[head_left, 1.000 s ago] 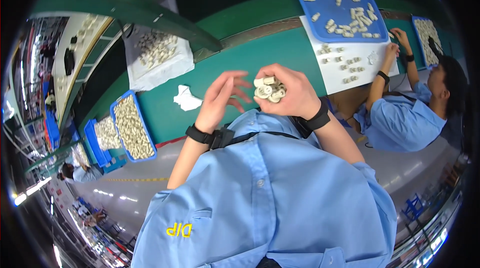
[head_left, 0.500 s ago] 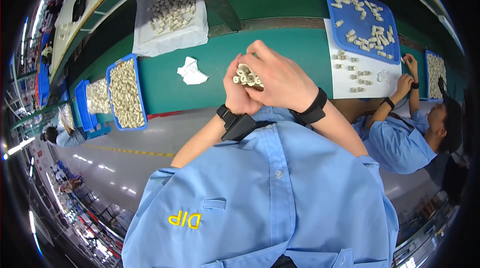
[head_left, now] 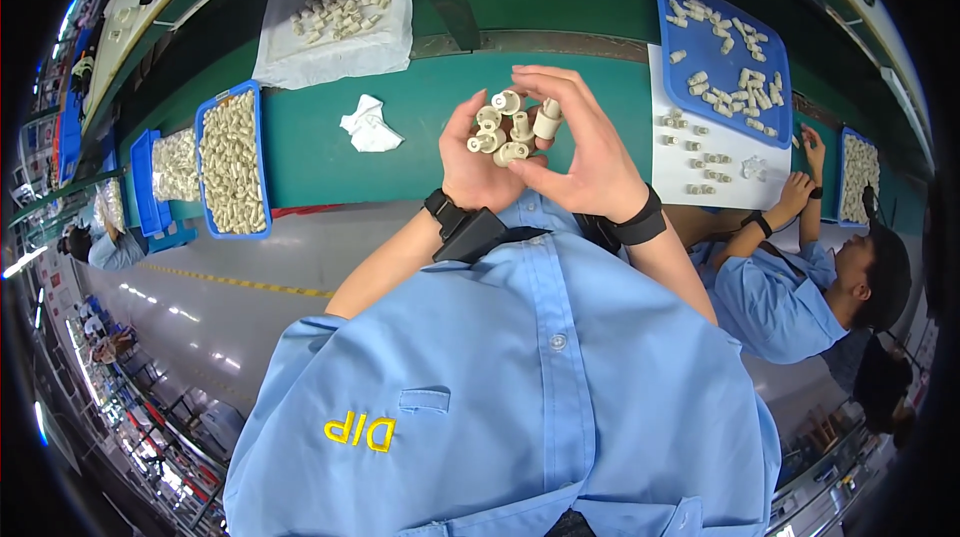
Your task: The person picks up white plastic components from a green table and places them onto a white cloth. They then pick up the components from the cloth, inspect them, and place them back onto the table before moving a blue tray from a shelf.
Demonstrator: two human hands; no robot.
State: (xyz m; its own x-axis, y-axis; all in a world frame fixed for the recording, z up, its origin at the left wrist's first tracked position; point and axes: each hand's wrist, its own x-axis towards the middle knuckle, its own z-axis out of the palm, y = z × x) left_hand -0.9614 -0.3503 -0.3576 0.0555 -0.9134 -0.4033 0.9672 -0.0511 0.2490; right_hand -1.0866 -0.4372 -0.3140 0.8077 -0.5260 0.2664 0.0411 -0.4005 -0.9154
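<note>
Near the front edge of the bench [head_left: 425, 102], the left hand [head_left: 466, 165] and the right hand [head_left: 598, 152], half curled, together hold cream parts [head_left: 520, 127] loosely.

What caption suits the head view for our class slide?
Left hand and right hand cradle cream cylindrical parts at a green workbench.

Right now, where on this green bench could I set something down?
Bare green benchtop lies between the crumpled white scrap and your left hand, and between your right hand and the white sheet. Crowded: the filled blue bin and blue parts tray.
</note>
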